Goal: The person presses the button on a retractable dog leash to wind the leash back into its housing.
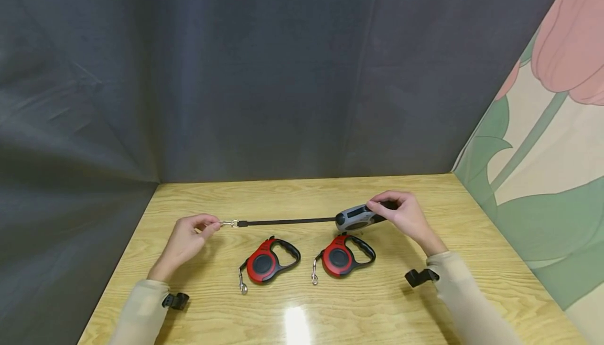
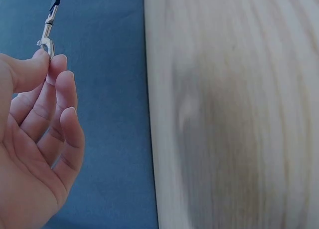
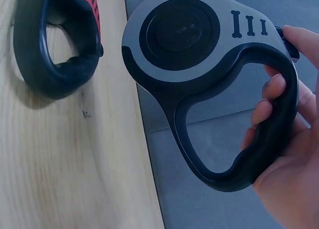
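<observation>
My right hand (image 1: 401, 214) grips the black loop handle of a grey retractable dog leash (image 1: 354, 218), held above the table. In the right wrist view the fingers pass through the handle of the grey leash (image 3: 174, 72), and the thumb lies at its black button (image 3: 288, 43). From the casing a black strap (image 1: 288, 222) runs straight out to the left. At its end is a silver snap hook (image 1: 229, 223). My left hand (image 1: 191, 237) pinches that hook (image 2: 46, 39) between thumb and index finger, its other fingers loosely bent.
Two red and black retractable leashes lie on the wooden table (image 1: 212, 313), a left one (image 1: 262, 264) and a right one (image 1: 337, 259), each with its hook to the left. Behind stands a dark grey curtain (image 1: 264, 72); at right hangs a flower-patterned cloth (image 1: 542, 177).
</observation>
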### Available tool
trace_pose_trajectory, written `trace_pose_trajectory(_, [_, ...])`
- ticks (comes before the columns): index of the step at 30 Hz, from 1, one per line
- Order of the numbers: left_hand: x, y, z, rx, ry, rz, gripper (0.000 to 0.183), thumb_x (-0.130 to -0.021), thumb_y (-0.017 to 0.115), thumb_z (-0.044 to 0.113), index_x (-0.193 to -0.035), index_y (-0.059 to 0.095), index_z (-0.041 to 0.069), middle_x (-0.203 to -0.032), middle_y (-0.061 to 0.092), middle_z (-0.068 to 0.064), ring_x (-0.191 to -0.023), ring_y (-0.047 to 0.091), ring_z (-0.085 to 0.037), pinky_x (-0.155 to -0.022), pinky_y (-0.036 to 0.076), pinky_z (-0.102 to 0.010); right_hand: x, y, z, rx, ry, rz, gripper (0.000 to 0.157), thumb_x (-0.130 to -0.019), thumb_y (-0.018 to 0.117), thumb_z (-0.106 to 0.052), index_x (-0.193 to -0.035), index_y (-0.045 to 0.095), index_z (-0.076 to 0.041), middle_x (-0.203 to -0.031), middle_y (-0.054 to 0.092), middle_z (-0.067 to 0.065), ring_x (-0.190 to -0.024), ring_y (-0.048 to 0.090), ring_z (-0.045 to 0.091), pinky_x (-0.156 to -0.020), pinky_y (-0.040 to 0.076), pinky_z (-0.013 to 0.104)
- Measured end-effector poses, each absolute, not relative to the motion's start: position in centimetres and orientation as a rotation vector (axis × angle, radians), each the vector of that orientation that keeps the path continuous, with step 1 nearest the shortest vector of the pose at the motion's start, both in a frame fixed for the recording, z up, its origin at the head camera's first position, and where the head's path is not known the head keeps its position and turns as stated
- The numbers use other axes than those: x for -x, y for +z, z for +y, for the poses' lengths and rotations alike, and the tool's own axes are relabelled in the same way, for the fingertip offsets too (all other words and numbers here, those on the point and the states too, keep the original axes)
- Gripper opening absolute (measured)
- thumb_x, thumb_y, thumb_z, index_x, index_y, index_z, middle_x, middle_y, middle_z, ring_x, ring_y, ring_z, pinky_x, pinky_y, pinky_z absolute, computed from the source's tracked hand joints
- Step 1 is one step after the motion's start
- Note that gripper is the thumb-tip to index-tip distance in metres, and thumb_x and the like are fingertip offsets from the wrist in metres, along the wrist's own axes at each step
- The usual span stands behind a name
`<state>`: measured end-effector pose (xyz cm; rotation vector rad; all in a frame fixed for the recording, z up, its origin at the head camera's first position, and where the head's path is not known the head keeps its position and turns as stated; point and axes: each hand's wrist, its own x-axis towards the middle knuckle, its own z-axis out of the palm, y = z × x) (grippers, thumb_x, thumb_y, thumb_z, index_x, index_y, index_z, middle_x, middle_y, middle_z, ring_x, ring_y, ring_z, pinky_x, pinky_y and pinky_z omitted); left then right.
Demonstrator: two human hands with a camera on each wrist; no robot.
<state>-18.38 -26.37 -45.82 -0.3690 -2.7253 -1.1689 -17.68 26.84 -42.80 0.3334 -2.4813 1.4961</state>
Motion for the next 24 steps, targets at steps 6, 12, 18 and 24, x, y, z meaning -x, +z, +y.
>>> trace_pose_trajectory(6, [18.5,-46.0,-25.8,0.399,-1.151,-2.738,0.008,-0.101,0.074,0.016,-0.104,0.082,0.013,-0.091,0.079,0.001,-0.085,0.066,-0.012,-0.072,0.051,-0.025,17.8,-43.2,26.2,-0.347,1.516,-2.46,0.016,-0.094,0.084,-0.017,-0.101,0.083,-0.004,-0.097,0.081,-0.002,-0.085,0.07,0.002,-0.072,0.055,0.019])
trace_pose_trajectory(12, [18.5,-46.0,-25.3,0.421,-1.141,-2.732,0.008,-0.1,0.074,0.014,-0.102,0.082,0.015,-0.092,0.08,0.001,-0.084,0.066,-0.011,-0.071,0.051,-0.025,17.9,-43.2,25.8,-0.366,1.521,-2.461,0.017,-0.094,0.083,-0.02,-0.102,0.083,-0.005,-0.098,0.082,0.0,-0.086,0.07,0.003,-0.072,0.055,0.02])
trace_pose_trajectory(18, [18.5,-46.0,-24.8,0.449,-1.149,-2.74,0.008,-0.1,0.074,0.013,-0.102,0.082,0.016,-0.094,0.08,0.002,-0.084,0.066,-0.011,-0.073,0.051,-0.025,17.9,-43.5,25.4,-0.36,1.547,-2.454,0.017,-0.094,0.084,-0.021,-0.101,0.083,-0.005,-0.097,0.082,-0.002,-0.086,0.07,0.003,-0.072,0.055,0.02])
trace_pose_trajectory(24, [18.5,-46.1,-24.4,0.443,-1.18,-2.758,0.008,-0.101,0.074,0.014,-0.102,0.081,0.016,-0.093,0.08,0.002,-0.083,0.066,-0.011,-0.071,0.051,-0.026,17.9,-43.7,24.9,-0.383,1.571,-2.44,0.018,-0.094,0.084,-0.019,-0.103,0.082,-0.003,-0.098,0.082,0.001,-0.085,0.07,0.002,-0.072,0.055,0.02])
